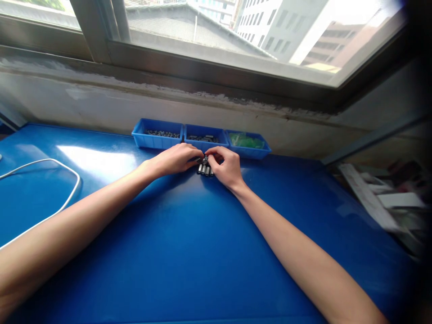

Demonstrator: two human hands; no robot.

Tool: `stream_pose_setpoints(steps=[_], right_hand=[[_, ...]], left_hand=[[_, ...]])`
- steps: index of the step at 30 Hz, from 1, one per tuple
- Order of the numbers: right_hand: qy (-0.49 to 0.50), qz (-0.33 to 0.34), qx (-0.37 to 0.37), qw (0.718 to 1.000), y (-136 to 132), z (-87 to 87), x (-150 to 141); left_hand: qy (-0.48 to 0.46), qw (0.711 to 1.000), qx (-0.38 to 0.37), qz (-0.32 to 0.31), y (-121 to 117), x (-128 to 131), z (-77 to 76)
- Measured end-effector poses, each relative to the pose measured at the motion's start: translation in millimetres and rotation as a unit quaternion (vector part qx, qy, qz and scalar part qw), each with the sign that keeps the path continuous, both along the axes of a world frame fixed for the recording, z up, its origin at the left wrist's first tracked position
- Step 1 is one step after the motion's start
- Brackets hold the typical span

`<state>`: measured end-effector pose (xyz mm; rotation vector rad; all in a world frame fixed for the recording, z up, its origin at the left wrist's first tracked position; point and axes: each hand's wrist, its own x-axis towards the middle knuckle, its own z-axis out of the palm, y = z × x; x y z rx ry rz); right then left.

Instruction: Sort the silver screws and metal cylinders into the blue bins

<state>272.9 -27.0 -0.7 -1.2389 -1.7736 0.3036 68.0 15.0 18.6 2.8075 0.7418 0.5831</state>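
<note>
Both my hands meet at the far middle of the blue table, just in front of the bins. The fingers of my left hand (185, 157) are closed around a small dark metal piece, partly hidden by the fingers. My right hand (227, 165) pinches at the same spot, its thumb and forefinger pressed together; what lies between them is too small to name. Right below the fingertips, several short metal cylinders (204, 170), silvery with dark ends, lie side by side on the table. My right hand covers part of that row.
Behind my hands stand three joined blue bins: the left bin (155, 143) with small metal parts, the middle bin (202, 145) with metal pieces, the right bin (251, 153) with a green bagged material. A white cable (76, 173) curves at left. Blurred items (401, 200) lie at right.
</note>
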Motion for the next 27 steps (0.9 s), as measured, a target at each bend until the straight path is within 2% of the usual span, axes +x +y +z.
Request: stream_pose_setpoints(steps=[6,11,15,19,22,27], right_hand=[[0.005,-0.005,-0.004,1.0,1.3,-1.3,1.4],[0.015,-0.012,-0.008,1.0,1.6,-1.3,1.7],[0.035,-0.02,-0.011,0.999,1.2,0.6,0.8],[0.035,-0.033,-0.018,0.999,1.2,1.9,2.0],[0.035,-0.059,-0.022,0.997,1.5,1.7,3.5],[0.081,-0.091,-0.046,0.991,1.7,2.1,4.4]], left_hand=[[-0.04,0.998,-0.031,0.04,-1.5,0.1,5.9],[-0.088,0.99,-0.093,0.06,-5.0,-1.6,9.5],[-0.162,0.965,-0.202,0.033,-9.6,0.7,14.4],[-0.19,0.933,-0.306,-0.018,-12.1,4.3,20.3],[-0.196,0.92,-0.338,-0.041,-12.0,5.0,21.8],[-0.199,0.917,-0.343,-0.045,-14.2,5.3,24.3]])
